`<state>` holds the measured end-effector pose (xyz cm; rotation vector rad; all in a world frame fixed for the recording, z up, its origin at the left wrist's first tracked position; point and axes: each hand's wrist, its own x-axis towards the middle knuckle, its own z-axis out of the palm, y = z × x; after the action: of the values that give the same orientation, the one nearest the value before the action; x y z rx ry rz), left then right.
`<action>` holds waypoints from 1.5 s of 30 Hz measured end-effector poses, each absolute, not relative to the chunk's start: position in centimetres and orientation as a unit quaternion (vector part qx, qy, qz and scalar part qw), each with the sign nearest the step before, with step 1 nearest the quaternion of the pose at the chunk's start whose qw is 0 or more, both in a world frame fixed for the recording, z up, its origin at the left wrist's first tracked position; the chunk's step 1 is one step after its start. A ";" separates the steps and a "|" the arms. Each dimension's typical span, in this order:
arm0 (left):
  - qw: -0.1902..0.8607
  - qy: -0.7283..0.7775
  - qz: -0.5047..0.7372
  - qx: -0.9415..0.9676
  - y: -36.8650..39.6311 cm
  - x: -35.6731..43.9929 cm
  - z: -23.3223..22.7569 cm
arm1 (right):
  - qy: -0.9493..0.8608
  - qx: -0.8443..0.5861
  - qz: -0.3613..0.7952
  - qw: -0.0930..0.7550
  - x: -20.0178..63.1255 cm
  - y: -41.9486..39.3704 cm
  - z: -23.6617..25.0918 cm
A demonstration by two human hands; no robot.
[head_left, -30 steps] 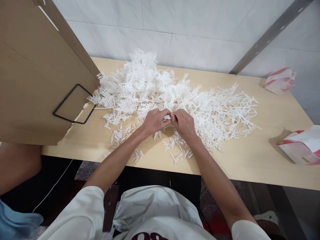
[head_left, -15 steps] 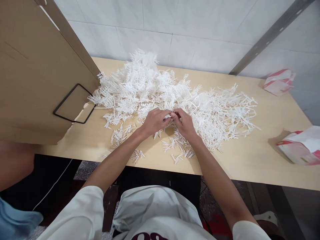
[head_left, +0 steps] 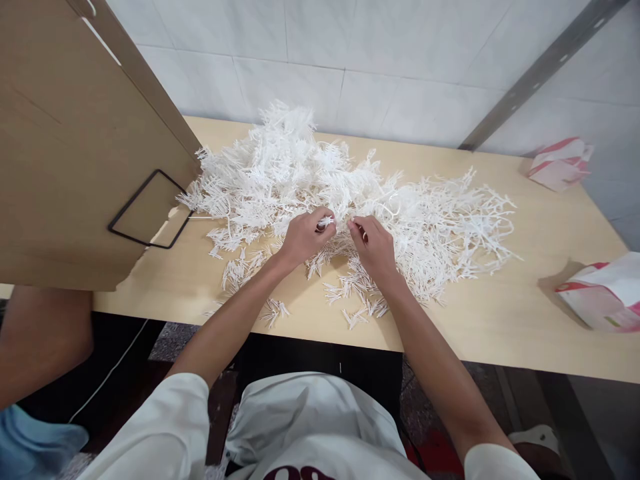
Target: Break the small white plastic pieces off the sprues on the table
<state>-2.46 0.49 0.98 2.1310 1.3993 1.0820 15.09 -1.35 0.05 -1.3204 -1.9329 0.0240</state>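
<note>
A large tangled heap of thin white branched plastic-looking pieces [head_left: 280, 167] spreads over the table. At its front edge my left hand [head_left: 303, 239] is closed, thumb against fingers, around a small white branched piece [head_left: 326, 221] whose tips stick out between them. Just to the right, a short gap away, my right hand [head_left: 376, 248] is curled in a pinch. A tiny white bit shows at its fingertips, too small to name. Loose clusters of the same white pieces [head_left: 359, 293] lie on the table below the hands.
A tall cardboard sheet [head_left: 75, 147] stands at the left, with a black wire-like frame [head_left: 113, 227] at its lower edge. Two red-and-white paper bags [head_left: 560, 163] sit at the right on the wooden table [head_left: 490, 313]. A co-worker's arm [head_left: 45, 340] is at the lower left.
My hands have drawn apart from touching, the left slightly left and the right slightly right. The white piece in my left hand shows more. The co-worker's arm has shifted right.
</note>
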 end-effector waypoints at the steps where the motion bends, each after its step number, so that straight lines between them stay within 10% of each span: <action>1: 0.227 0.478 0.406 0.745 0.5 -2.5 1.2 | -0.754 -0.524 0.032 0.395 15.1 -1.3 0.1; 11: 0.362 0.397 0.473 0.698 0.5 -2.4 1.7 | -0.711 -0.467 0.241 0.466 14.7 -1.9 0.7; 45: 0.265 0.405 0.460 0.745 0.7 -2.2 1.1 | -0.728 -0.455 0.218 0.463 15.3 -1.2 1.0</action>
<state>-2.18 0.67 1.12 2.0114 1.0942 1.2414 15.34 -1.15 1.05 -1.1183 -1.7900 0.5367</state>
